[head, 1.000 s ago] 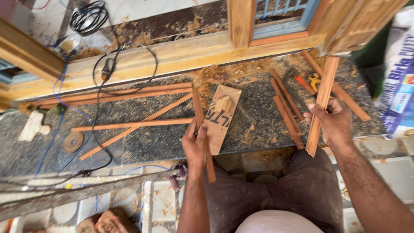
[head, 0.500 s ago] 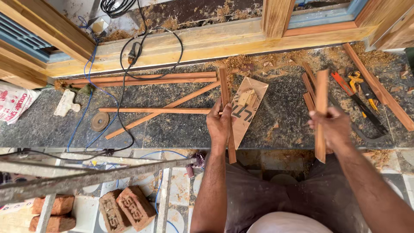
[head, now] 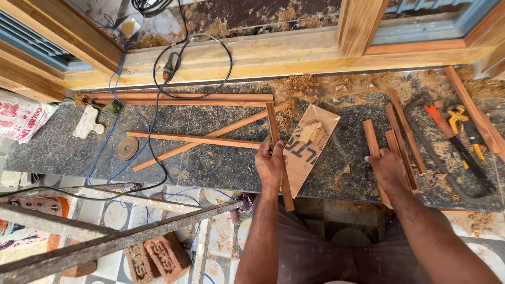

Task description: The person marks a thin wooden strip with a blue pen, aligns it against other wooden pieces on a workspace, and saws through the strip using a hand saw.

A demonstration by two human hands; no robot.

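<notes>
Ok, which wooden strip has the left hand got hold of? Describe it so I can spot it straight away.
Start at the dark stone counter under the wooden window frame. Near its middle lies a cardboard piece; the strip runs along that card's left edge. Unlike the other strips, it lies nearly square to the counter's length, overhangs the front edge, and the left hand grips it.

a carpentry work site: sawdust (head: 300, 84) and wood strips (head: 184, 98) litter a stone counter (head: 221, 168) below timber frames (head: 360, 23).
</notes>
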